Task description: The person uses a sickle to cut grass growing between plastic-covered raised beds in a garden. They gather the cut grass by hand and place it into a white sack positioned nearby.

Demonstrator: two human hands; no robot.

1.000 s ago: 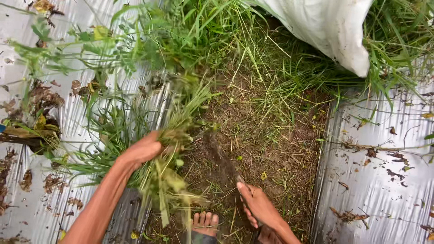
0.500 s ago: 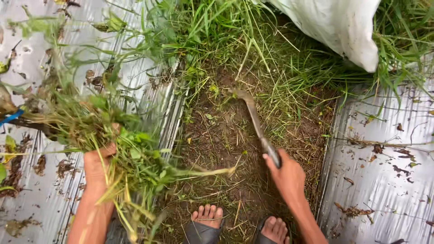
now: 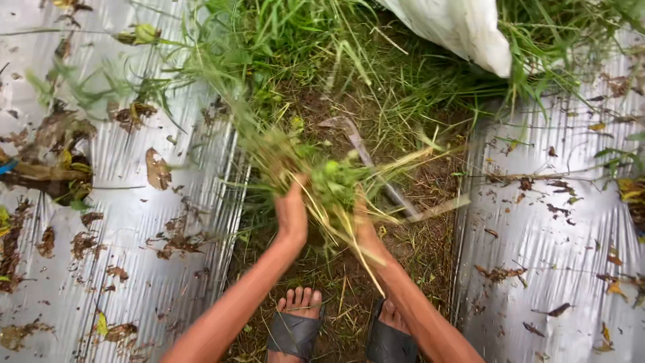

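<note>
My left hand (image 3: 291,210) and my right hand (image 3: 365,225) meet over the strip of soil, both closed around one bundle of cut grass and weeds (image 3: 322,178) held between them. Stalks stick out of the bundle above and below the hands. A sickle (image 3: 366,158) with a curved blade shows just behind and to the right of my right hand; its handle runs down to the right, and I cannot tell whether any finger touches it. My feet in dark sandals (image 3: 293,329) stand on the soil below the hands.
Silver plastic mulch sheets (image 3: 127,222) littered with dead leaves cover the beds on both sides of the soil strip (image 3: 416,259). Tall uncut grass (image 3: 289,47) grows ahead. A white sack (image 3: 463,30) lies at the top right. A dark stake (image 3: 33,176) lies at the left edge.
My left hand has swung its bundle from over the left sheet back to the middle. My right hand has pulled back from its reach with the sickle and joined the bundle.
</note>
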